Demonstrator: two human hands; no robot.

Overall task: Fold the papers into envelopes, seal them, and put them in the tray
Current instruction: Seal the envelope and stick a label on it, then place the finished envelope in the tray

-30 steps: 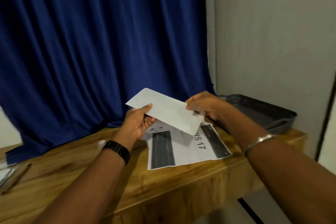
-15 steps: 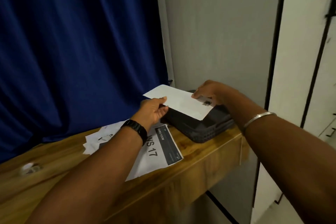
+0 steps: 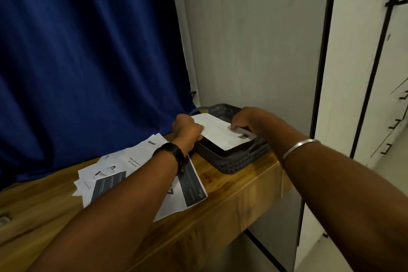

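Two hands, left hand (image 3: 187,129) and right hand (image 3: 245,120), pinch a white envelope (image 3: 220,132) over the dark tray (image 3: 238,161), with printed papers (image 3: 123,174) lying just left on the desk (image 3: 231,185).

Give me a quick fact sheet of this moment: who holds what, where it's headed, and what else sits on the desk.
Held item: white envelope, flat, held at both ends
Left hand: grips the envelope's left edge
Right hand: pinches its right end
Position: over the opening of the dark grey perforated tray, not yet released
Tray location: right end of the wooden table
Also on table: loose printed sheets, left of the tray
Backdrop: blue curtain
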